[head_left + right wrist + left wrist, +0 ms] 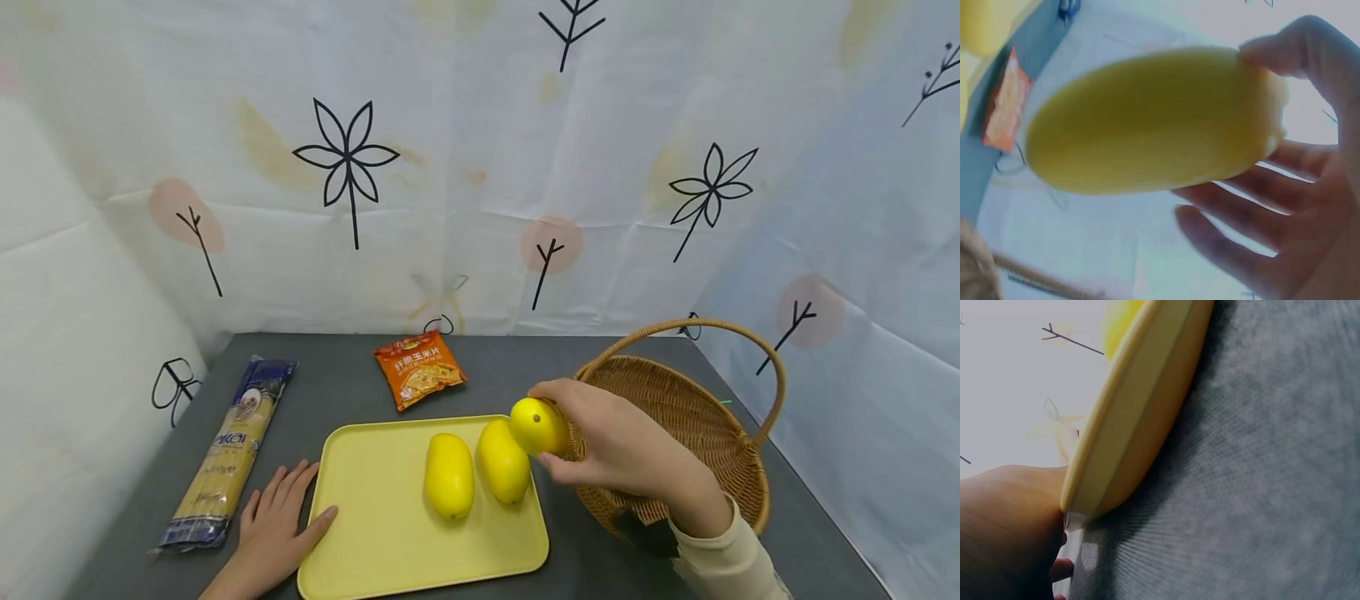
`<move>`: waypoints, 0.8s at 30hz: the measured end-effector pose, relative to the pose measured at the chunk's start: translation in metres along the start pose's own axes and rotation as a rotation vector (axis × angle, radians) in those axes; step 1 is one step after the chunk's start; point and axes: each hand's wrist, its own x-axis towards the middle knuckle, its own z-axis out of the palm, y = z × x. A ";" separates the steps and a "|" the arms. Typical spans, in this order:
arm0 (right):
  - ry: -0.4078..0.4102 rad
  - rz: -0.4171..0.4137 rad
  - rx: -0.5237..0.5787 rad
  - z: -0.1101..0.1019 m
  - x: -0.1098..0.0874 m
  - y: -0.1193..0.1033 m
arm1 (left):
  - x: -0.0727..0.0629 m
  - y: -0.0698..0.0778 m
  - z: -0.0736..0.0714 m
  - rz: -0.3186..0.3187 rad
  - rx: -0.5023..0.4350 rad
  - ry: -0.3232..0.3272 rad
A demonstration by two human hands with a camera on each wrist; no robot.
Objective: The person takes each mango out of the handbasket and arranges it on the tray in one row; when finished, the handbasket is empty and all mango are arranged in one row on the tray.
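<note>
My right hand (622,437) grips a smooth, oblong yellow fruit (537,423) between thumb and fingers. It is raised over the right edge of the yellow tray (375,517), in front of the wicker basket. The right wrist view shows the held fruit (1154,125) lengthwise, its end in my fingers. Two similar fruits, one left (449,477) and one right (504,462), lie on the tray; the held one partly overlaps the right one. Spread on the table, my left hand (277,517) has its thumb on the tray's left rim (1107,425).
A wicker basket (738,475) with a tall arched handle stands at the right, its near side partly hidden by my right arm. Behind the tray lies an orange snack packet (420,369). A long pasta packet (228,454) lies along the left side. Patterned cloth hangs around the grey table.
</note>
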 end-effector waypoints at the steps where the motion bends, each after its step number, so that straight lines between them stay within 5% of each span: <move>1: 0.012 -0.030 0.003 0.004 0.003 -0.001 | 0.000 0.000 0.000 -0.003 -0.002 -0.004; 13: 0.072 -0.260 0.019 0.056 0.035 -0.031 | 0.000 -0.002 0.002 -0.010 -0.010 0.004; 24: -0.011 -0.273 0.115 0.103 0.060 -0.053 | 0.001 0.000 0.002 -0.013 0.001 0.023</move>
